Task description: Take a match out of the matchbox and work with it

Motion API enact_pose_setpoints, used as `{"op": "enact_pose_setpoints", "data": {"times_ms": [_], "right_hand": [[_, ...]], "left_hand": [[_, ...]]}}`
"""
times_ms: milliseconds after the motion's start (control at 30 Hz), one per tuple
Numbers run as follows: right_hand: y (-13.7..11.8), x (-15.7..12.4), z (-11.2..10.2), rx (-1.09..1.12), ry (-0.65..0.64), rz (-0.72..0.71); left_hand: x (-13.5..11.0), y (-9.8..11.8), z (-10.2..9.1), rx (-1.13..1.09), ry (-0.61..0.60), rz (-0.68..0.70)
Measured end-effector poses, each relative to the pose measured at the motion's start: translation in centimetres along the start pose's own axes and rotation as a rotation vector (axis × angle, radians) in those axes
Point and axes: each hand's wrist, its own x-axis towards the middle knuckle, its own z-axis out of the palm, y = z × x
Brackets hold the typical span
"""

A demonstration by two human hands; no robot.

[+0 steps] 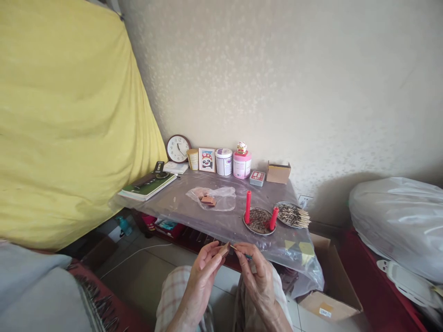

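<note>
Brown and flat, a small piece point(225, 249) is pinched in the left hand point(206, 265), close to the tip of a thin stick point(234, 248) gripped by the right hand point(256, 267), both in front of the desk point(166, 198); so slim a stick could snap under hard pressure, or slip from a light pinch onto the tiled floor point(148, 263). Crinkled, glossy sheeting point(204, 221) covers the desk, beneath a filmy bag point(226, 198), stacked brown slabs point(208, 201) and smooth, cylindrical red candles point(248, 207).
</note>
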Motion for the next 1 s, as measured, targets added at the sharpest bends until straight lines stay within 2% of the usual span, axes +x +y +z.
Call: {"op": "enact_pose_setpoints", "data": {"times_ms": [233, 333, 467, 567, 600, 633, 767, 833, 1000], "right_hand": [[0.1, 0.3, 0.1, -0.067, -0.057, -0.129], [-0.2, 0.6, -0.4, -0.081, -0.051, -0.137], [-1.3, 0.6, -1.7, -0.048, 0.03, -0.132], [-0.1, 0.1, -1.3, -0.009, 0.004, -0.133], [1.0, -0.1, -0.9, -0.036, -0.07, -0.058], [2.3, -0.3, -0.4, -0.066, -0.069, 0.004], [6.6, -0.5, 0.6, -0.132, 0.083, 0.168], [7.0, -0.3, 0.2, -0.114, 0.105, 0.217], [5.3, 0.7, -0.9, 0.051, 0.163, 0.332]], "left_hand": [[-0.1, 0.0, 0.0, -0.002, -0.013, 0.014], [0.0, 0.0, 0.0, 0.015, -0.004, 0.012], [0.3, -0.1, -0.2, 0.019, 0.047, -0.016], [0.3, 0.0, -0.2, 0.005, 0.026, -0.006], [0.2, 0.1, -0.1, 0.006, 0.009, 0.002], [0.1, 0.1, 0.0, 0.01, -0.007, 0.007], [-0.3, 0.2, -0.1, 0.047, -0.024, -0.006], [-0.3, 0.0, -0.2, 0.052, 0.001, -0.011], [-0.2, 0.0, -0.4, 0.055, 0.03, -0.036]]}}
